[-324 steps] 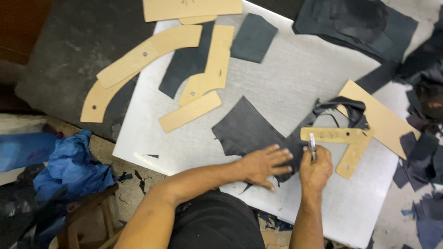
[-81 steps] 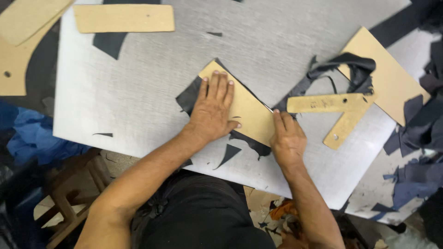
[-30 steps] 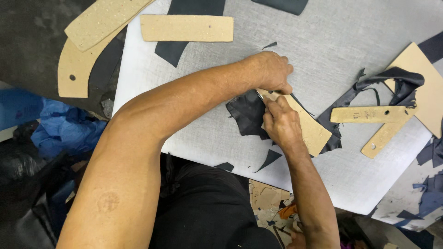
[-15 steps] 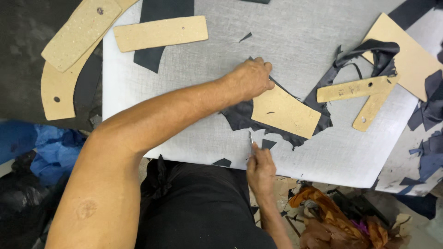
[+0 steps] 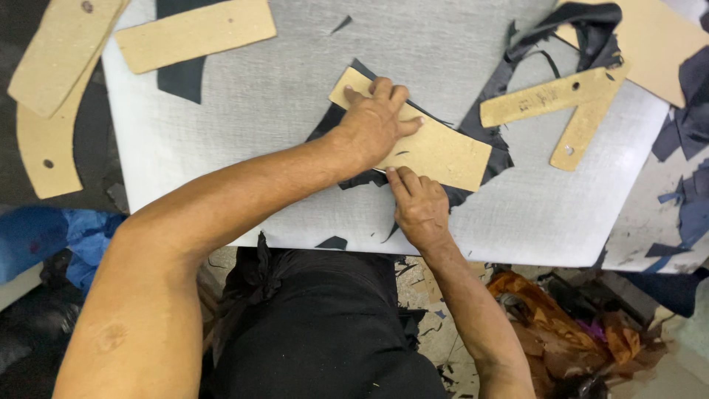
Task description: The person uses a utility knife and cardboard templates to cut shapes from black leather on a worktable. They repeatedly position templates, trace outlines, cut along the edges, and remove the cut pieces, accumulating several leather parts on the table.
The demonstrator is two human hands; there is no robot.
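A tan cardboard template (image 5: 450, 154) lies on a piece of dark leather (image 5: 484, 164) on the white cutting board (image 5: 251, 118). My left hand (image 5: 375, 124) presses flat on the template's left end, fingers spread, arm crossing from the lower left. Just below it, my right hand (image 5: 418, 205) is curled, its index finger against the template's lower edge. Whatever is inside that hand is hidden.
More tan templates lie about: a strip (image 5: 196, 29) at the top, curved ones (image 5: 46, 140) at the left, two crossed strips (image 5: 557, 100) at the right. Dark leather scraps (image 5: 690, 118) sit at the right edge. Blue cloth (image 5: 77, 236) and orange scraps (image 5: 583, 314) lie on the floor.
My right hand has come up from the board's near edge to the template's lower edge. My left hand has slid along the template, which it still holds down.
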